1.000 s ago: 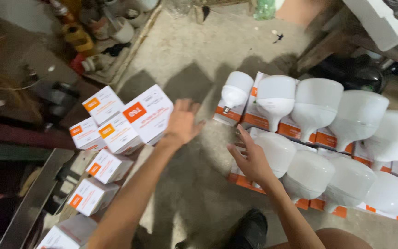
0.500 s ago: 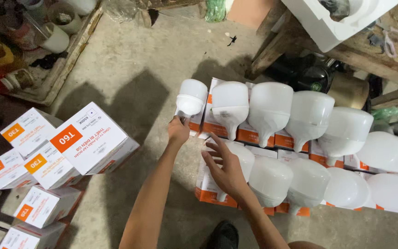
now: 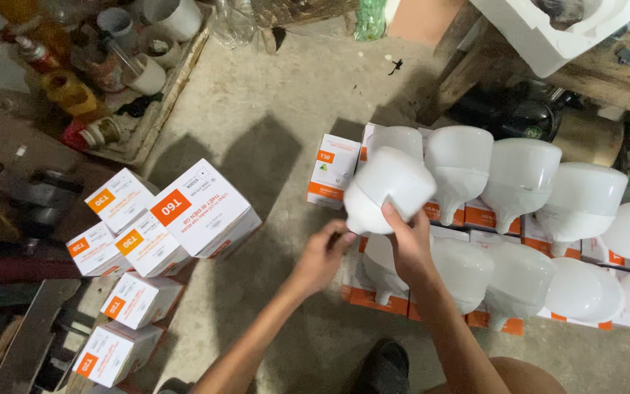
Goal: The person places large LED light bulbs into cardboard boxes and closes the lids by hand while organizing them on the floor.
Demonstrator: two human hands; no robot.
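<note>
My right hand (image 3: 407, 244) grips a large white lamp bulb (image 3: 388, 190), lifted and tilted with its dome up to the right. My left hand (image 3: 324, 255) touches the bulb's narrow base end, fingers curled around it. Under the hands stand two rows of the same white bulbs (image 3: 519, 175), each upright on a white and orange box (image 3: 373, 295). One small white and orange box (image 3: 333, 170) stands bare at the left end of the far row.
A pile of closed white and orange boxes (image 3: 202, 208) of several sizes lies at the left. A wooden tray (image 3: 173, 87) holds jars and bottles at the top left. A wooden bench (image 3: 592, 80) with white foam stands at the top right. My dark shoe (image 3: 384, 368) is below.
My left hand has come over from the box pile at the left. My right hand has lifted one bulb off its box, and the camera has moved in closer.
</note>
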